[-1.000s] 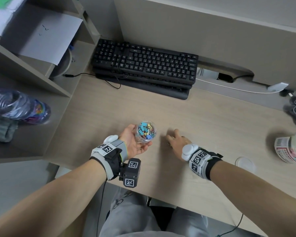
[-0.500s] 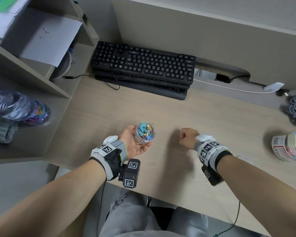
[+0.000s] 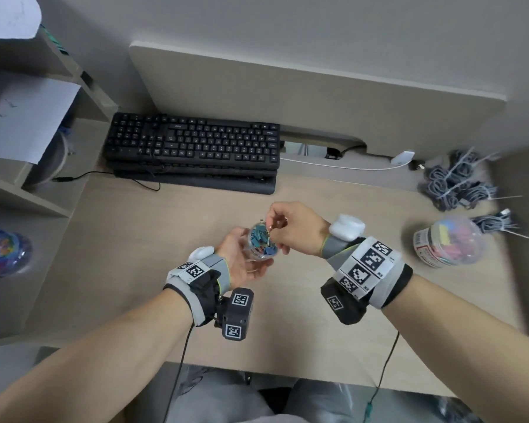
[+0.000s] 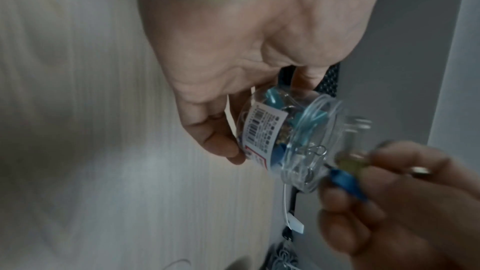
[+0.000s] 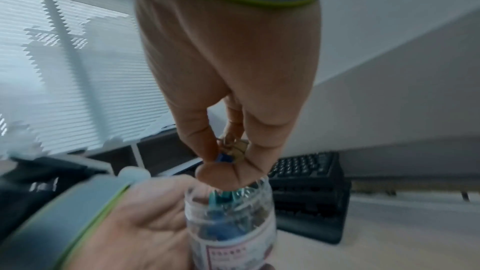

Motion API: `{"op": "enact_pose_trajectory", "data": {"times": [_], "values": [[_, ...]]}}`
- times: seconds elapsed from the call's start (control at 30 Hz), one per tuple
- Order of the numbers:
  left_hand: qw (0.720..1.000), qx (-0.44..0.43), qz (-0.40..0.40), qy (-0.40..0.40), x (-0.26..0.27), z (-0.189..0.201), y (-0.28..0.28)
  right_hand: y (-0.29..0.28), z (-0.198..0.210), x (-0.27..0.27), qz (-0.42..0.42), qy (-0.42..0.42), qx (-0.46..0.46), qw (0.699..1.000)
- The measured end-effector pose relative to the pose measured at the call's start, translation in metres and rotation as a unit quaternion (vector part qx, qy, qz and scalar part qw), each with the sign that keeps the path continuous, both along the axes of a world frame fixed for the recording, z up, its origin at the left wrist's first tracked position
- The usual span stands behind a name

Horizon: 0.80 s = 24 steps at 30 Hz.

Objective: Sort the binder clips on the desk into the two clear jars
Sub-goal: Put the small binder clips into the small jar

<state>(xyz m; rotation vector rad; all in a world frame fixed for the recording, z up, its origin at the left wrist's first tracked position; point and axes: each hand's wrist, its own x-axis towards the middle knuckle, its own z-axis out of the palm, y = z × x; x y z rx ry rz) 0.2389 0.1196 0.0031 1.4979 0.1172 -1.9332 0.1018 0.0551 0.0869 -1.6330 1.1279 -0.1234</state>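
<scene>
Nearest you, your left hand (image 3: pixel 242 261) keeps a curled grip on a small clear jar (image 3: pixel 261 244), lifted off the surface (image 3: pixel 135 239) with its open mouth tipped toward your right side. From the left wrist view the thumb and fingers wrap the jar's labelled wall, and blue and teal clips show through the plastic. Your right hand (image 3: pixel 293 230) sits right at the jar's mouth, its grip narrow: thumb and fingertips (image 5: pixel 215 172) pinch binder clips (image 4: pixel 346 178), one blue and one gold-coloured as far as the blur allows, with their wire handles up between the fingers. The pinched clips are at the rim of the jar, just outside or just over the opening; the exact line cannot be told.

To your right, well apart from both hands, the second clear jar (image 3: pixel 449 242) lies on its side on the surface, holding pink and yellow clips, its label facing left. Beyond it lies a heap of bundled grey cables (image 3: pixel 458 184). Farther back, a black keyboard (image 3: pixel 193 148) rests against the rear of the surface, with a white cable (image 3: pixel 333 166) running to its right. On the shelf at your far left lies a plastic bottle (image 3: pixel 3 254) with a colourful label.
</scene>
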Motion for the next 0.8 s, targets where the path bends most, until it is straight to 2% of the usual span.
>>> {"op": "enact_pose_trajectory", "data": {"times": [0.1,0.17,0.37,0.53,0.67,0.73,0.8], "values": [[1.0,-0.009,-0.012,0.014,-0.017,0.012,-0.012,-0.001,0.01,-0.015,0.062,0.093,-0.093,0.989],[0.999,-0.016,-0.024,0.019,-0.026,0.018,-0.018,-0.001,0.017,-0.025,0.066,0.103,-0.122,0.985],[0.998,-0.03,-0.049,0.034,-0.052,0.028,-0.027,-0.01,0.026,-0.058,-0.005,0.041,-0.128,0.991],[0.996,-0.031,-0.071,0.047,-0.072,0.03,-0.032,-0.011,0.025,-0.084,-0.005,0.029,-0.078,0.997],[0.997,-0.016,-0.065,0.044,-0.079,0.021,-0.034,-0.022,0.02,-0.117,-0.145,-0.055,-0.037,0.987],[0.997,-0.008,-0.066,0.038,-0.084,0.016,-0.034,-0.027,0.005,-0.143,-0.183,-0.024,-0.04,0.982],[0.997,-0.001,-0.071,0.033,-0.09,0.011,-0.036,-0.027,-0.021,-0.171,-0.166,0.099,-0.073,0.978]]}}
